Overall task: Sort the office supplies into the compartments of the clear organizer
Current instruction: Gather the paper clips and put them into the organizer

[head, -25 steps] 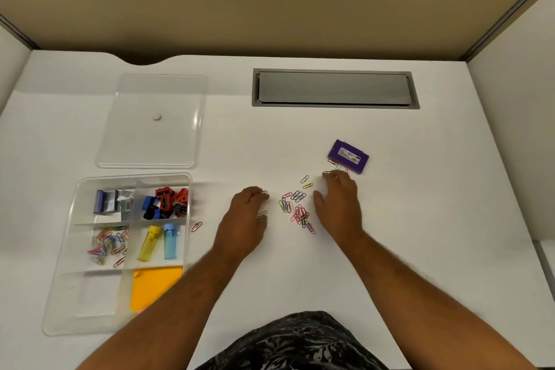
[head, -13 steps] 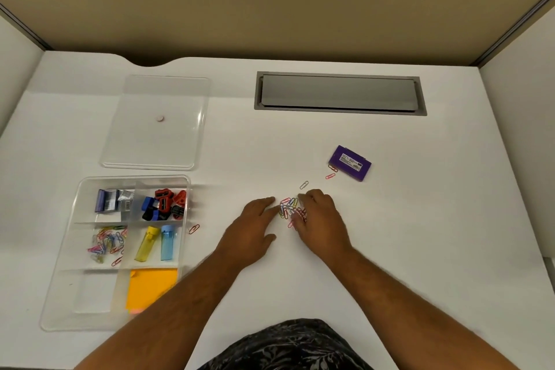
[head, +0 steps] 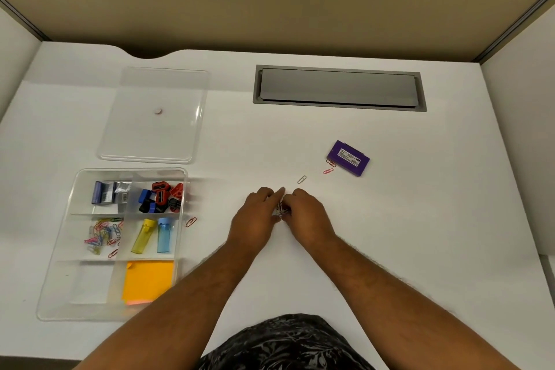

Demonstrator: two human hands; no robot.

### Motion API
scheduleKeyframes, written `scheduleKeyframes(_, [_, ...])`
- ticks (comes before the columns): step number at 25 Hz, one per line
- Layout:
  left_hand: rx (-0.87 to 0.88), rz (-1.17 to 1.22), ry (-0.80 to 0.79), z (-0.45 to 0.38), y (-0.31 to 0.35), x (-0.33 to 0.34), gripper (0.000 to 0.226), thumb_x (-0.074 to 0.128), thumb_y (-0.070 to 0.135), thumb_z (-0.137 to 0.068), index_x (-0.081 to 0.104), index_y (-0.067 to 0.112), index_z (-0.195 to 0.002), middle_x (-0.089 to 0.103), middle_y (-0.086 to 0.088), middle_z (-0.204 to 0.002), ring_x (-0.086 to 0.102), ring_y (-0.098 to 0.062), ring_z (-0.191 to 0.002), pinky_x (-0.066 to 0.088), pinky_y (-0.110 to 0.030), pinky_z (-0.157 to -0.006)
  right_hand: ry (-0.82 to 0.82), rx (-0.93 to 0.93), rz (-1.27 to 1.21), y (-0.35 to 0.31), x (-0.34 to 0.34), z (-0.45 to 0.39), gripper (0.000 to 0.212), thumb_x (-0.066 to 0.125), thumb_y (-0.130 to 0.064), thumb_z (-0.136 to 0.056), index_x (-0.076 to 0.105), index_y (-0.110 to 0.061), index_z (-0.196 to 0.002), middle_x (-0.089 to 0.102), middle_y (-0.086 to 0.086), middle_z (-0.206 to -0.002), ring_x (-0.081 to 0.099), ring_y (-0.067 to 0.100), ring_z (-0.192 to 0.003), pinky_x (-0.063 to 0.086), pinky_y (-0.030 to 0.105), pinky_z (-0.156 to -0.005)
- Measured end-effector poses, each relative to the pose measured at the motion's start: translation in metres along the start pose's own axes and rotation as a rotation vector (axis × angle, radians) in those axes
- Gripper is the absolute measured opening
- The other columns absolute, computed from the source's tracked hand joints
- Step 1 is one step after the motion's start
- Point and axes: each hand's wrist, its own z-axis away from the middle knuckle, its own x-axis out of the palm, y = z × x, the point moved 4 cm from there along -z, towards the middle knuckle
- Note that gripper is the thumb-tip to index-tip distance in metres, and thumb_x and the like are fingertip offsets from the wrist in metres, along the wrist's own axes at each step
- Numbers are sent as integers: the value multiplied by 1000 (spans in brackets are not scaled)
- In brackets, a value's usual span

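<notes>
My left hand (head: 256, 219) and my right hand (head: 306, 216) press together on the desk, cupped around a small heap of coloured paper clips (head: 280, 210) that mostly hides between the fingers. The clear organizer (head: 60, 279) lies at the left; its compartments hold staple boxes (head: 105, 192), sharpeners (head: 160, 197), paper clips (head: 103, 236), two lighters (head: 153, 234) and orange sticky notes (head: 148, 281). Loose clips lie apart: one (head: 301, 179) just beyond my hands, two (head: 329, 167) beside a purple box (head: 348, 157), one (head: 191, 222) by the organizer's right wall.
The organizer's clear lid (head: 156, 114) lies flat behind it. A grey cable hatch (head: 339, 88) is set into the white desk at the back. Partition walls stand at the left, right and rear.
Both hands have swept inward, gathering the scattered paper clips into one heap between them. A few clips stayed behind near the purple box.
</notes>
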Motion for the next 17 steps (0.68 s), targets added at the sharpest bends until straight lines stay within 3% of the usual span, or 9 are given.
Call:
scheduleKeyframes(2, [51, -51, -2, -7, 6, -2, 16, 55, 41, -100, 61, 37, -114, 52, 19, -110, 50, -6, -103, 36, -21, -67, 21, 32, -49, -2, -3, 1, 15, 68, -18, -93, 76, -17, -106, 72, 5, -97, 68, 23, -89, 55, 36, -82])
scheduleKeyframes(6, [132, -152, -37, -16, 6, -1, 17, 55, 25, -100, 70, 21, -106, 59, 5, -104, 55, -16, -100, 49, -35, -76, 34, 193, -237, 11, -11, 0, 16, 78, -9, -81, 82, -18, -93, 79, -1, -87, 72, 15, -81, 58, 31, -84])
scheduleKeyframes(10, [155, -141, -66, -18, 5, -5, 21, 53, 19, -95, 74, 17, -99, 63, -2, -94, 61, -23, -91, 45, -31, -73, 37, 389, -636, 18, -14, 13, 18, 82, -1, -74, 83, -18, -79, 77, 0, -72, 76, 21, -70, 65, 33, -72])
scheduleKeyframes(12, [138, -98, -55, -10, 0, -9, 20, 56, 19, -92, 75, 18, -98, 63, -1, -92, 61, -22, -89, 45, -31, -74, 55, 452, -774, 14, -15, 20, 20, 83, 2, -72, 83, -18, -78, 78, 1, -74, 78, 26, -74, 66, 33, -69])
scheduleKeyframes(17, [106, 40, 59, 21, -14, -39, 12, 63, 23, -87, 70, 18, -78, 60, 4, -77, 59, -19, -75, 43, -31, -67, 62, 446, -974, -19, -21, 29, 18, 83, 5, -73, 83, -11, -82, 80, 9, -86, 78, 27, -88, 64, 37, -83])
